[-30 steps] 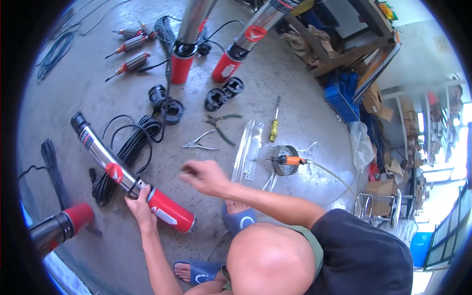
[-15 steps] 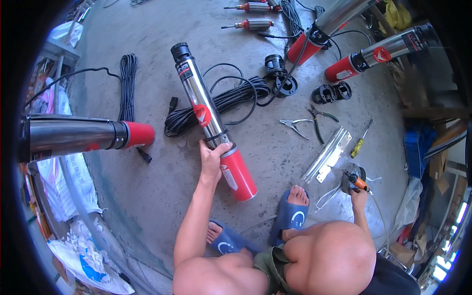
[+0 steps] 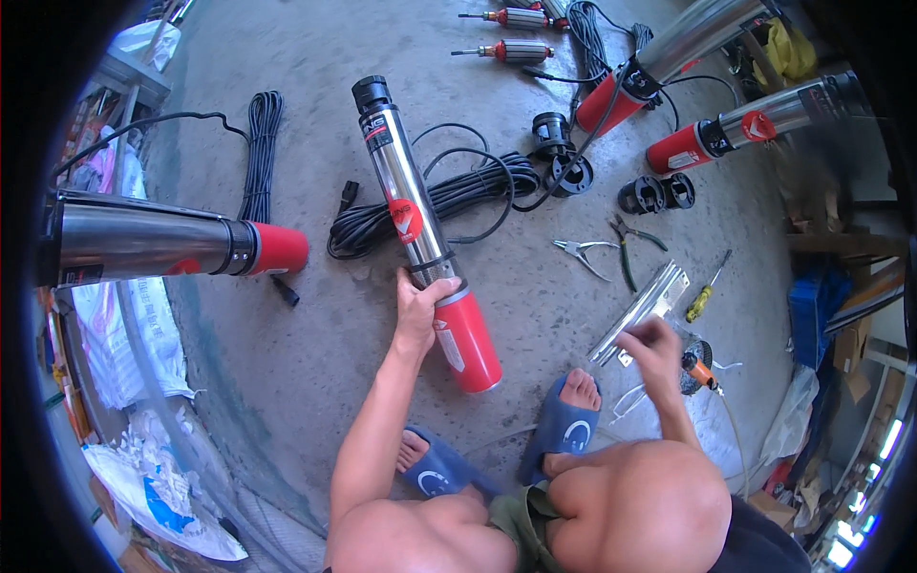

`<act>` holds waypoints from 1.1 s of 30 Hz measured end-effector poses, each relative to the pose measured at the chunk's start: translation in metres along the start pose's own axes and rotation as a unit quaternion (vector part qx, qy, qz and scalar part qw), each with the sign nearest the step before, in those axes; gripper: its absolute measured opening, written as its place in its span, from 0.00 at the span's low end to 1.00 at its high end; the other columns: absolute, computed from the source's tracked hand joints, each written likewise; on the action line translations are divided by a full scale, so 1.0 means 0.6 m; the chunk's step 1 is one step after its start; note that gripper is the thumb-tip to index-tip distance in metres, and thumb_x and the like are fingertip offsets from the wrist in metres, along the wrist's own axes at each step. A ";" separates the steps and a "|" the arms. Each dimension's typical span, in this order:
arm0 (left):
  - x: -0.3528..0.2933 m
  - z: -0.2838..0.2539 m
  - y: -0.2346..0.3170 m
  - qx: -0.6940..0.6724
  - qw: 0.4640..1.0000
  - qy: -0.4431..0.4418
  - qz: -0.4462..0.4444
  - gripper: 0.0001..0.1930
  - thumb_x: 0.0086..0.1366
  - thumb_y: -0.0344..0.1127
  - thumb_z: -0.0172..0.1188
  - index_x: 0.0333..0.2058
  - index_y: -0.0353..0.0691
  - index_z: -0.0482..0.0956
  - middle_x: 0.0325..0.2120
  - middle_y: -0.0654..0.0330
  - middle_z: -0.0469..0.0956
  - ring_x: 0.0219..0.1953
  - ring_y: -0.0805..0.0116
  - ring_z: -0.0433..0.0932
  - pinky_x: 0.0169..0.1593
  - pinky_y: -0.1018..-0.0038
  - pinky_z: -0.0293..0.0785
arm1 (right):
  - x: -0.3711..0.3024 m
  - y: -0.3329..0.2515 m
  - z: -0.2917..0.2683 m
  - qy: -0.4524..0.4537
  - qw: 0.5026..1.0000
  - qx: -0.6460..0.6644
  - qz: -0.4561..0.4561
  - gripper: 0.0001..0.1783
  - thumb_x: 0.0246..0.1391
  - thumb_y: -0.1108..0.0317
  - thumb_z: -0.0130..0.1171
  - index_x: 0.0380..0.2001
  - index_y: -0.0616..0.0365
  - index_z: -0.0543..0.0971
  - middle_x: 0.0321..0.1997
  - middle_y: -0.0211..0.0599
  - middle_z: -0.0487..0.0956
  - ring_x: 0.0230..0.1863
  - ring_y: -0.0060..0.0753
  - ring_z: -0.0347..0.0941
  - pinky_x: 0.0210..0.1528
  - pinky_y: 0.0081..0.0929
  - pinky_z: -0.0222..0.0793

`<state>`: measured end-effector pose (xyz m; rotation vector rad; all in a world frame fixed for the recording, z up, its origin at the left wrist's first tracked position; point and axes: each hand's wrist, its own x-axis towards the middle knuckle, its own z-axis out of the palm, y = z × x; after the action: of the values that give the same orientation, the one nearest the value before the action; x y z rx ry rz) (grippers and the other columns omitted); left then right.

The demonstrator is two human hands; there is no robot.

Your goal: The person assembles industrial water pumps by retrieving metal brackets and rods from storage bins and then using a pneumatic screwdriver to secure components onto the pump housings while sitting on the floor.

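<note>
My left hand (image 3: pixel 417 304) is wrapped around a submersible pump (image 3: pixel 412 215) at the mesh band between its steel tube and its red motor end. The pump stands aslant over the floor, its black cap at the far end. My right hand (image 3: pixel 657 358) hangs over the near end of some shiny metal strips (image 3: pixel 642 310); its fingers are smeared, and I cannot tell whether they hold anything. Just right of that hand, an orange power screwdriver (image 3: pixel 699 369) rests on a round dark container (image 3: pixel 695 351) with a hose running from it.
Beyond the strips lie silver pliers (image 3: pixel 583 256), green-handled cutters (image 3: pixel 626 250) and a yellow screwdriver (image 3: pixel 702 298). Black end fittings (image 3: pixel 642 194) sit farther off. A coiled cable (image 3: pixel 458 202) lies behind my pump. Another pump (image 3: pixel 172 244) is at left, with more at far right.
My right hand has let go of the orange power screwdriver and moved left and away from me, over the metal strips. My left hand keeps its hold on the submersible pump.
</note>
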<state>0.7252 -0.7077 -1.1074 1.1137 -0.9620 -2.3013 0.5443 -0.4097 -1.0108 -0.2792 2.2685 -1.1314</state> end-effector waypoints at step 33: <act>0.007 -0.026 0.000 -0.011 0.998 -0.055 0.019 0.32 0.52 0.27 0.66 0.55 0.37 0.62 0.40 0.57 0.75 0.42 0.66 0.78 0.50 0.67 0.78 | 0.121 -0.082 0.386 -0.186 0.971 0.128 -0.083 0.22 0.62 0.64 0.57 0.55 0.67 0.76 0.42 0.49 0.84 0.41 0.25 0.78 0.45 0.27 0.74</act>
<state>0.7352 -0.7165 -1.1165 0.9595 -0.9864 -2.3575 0.6176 -0.6241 -1.1110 -0.5347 1.7770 -1.3186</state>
